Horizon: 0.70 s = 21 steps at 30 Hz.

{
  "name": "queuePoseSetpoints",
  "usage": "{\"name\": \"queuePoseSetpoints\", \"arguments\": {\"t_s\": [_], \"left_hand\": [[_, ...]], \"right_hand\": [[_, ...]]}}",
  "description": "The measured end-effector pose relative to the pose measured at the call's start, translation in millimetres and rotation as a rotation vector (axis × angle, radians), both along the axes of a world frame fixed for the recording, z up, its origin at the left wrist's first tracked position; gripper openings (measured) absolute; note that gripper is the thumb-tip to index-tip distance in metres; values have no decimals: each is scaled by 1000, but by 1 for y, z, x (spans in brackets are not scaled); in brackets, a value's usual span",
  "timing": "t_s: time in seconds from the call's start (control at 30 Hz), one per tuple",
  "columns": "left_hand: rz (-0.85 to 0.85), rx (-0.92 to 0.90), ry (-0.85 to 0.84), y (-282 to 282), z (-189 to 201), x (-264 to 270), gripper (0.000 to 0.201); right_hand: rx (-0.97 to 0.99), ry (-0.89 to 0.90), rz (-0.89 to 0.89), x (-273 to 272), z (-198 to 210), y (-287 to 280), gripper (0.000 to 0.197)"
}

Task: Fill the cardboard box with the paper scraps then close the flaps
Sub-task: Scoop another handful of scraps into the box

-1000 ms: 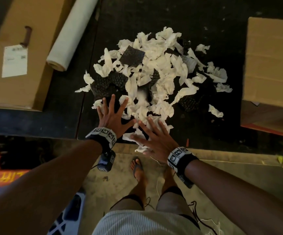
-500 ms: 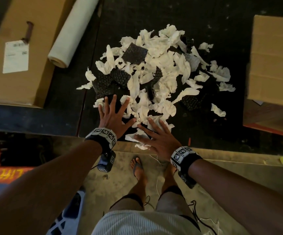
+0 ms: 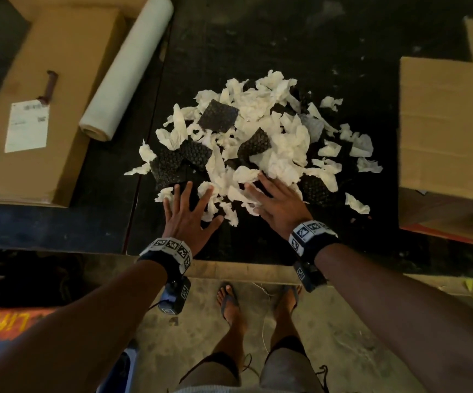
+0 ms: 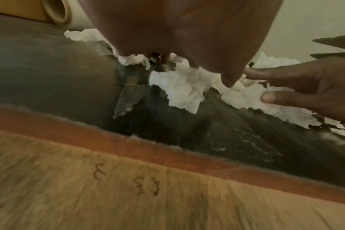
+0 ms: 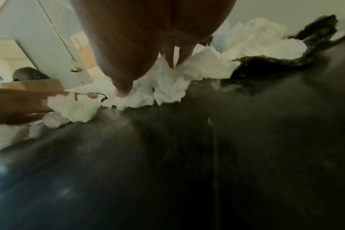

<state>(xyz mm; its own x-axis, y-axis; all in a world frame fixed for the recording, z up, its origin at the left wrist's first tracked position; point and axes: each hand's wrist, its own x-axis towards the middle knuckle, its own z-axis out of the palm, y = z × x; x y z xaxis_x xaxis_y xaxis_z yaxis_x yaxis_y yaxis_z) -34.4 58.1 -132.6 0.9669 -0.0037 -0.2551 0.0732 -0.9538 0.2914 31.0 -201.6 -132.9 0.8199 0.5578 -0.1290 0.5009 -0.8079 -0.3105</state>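
A heap of white paper scraps (image 3: 269,131) mixed with black bubble-textured pieces (image 3: 218,117) lies on the black table top (image 3: 272,46). My left hand (image 3: 185,211) lies flat with its fingers spread at the heap's near left edge. My right hand (image 3: 278,199) lies flat on the scraps at the heap's near side, fingers straight and reaching into the paper. The right wrist view shows my fingers (image 5: 168,57) pressed into white scraps (image 5: 203,68). A cardboard box (image 3: 445,137) with its flap up stands at the table's right edge.
A long flat cardboard box (image 3: 45,109) with a white label lies at the left, a white roll (image 3: 127,66) leaning beside it. The table's near edge (image 3: 229,268) runs just behind my wrists. My sandalled feet (image 3: 229,304) stand on the concrete floor below.
My right hand has moved forward and to the right, from the table's near edge up onto the heap, pushing the loose near scraps along. My left hand has stayed in place.
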Motion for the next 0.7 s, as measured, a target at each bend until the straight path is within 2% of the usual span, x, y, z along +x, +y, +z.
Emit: {"name": "queuePoseSetpoints", "arguments": {"t_s": [0.13,0.23,0.37,0.43,0.5,0.57,0.7], "left_hand": [[-51,-75,-74,-2,9,-1,85],[-28,-1,-167,-5,20,1,99],[98,14,-162,-3,25,10,123],[185,5,-106,1,21,17,131],[248,-26,-22,3,15,27,135],[226,-57,44,1,9,36,133],[25,-54,43,-17,2,53,126]], "right_hand": [[87,-128,15,-13,21,-1,68],[116,-214,-105,-32,38,-7,92],[7,-138,-427,-32,40,-29,128],[-6,-62,-646,-27,31,-41,139],[13,27,-788,-23,18,-49,143],[28,102,-799,-17,7,-47,142],[30,192,-569,3,4,-22,134]]}}
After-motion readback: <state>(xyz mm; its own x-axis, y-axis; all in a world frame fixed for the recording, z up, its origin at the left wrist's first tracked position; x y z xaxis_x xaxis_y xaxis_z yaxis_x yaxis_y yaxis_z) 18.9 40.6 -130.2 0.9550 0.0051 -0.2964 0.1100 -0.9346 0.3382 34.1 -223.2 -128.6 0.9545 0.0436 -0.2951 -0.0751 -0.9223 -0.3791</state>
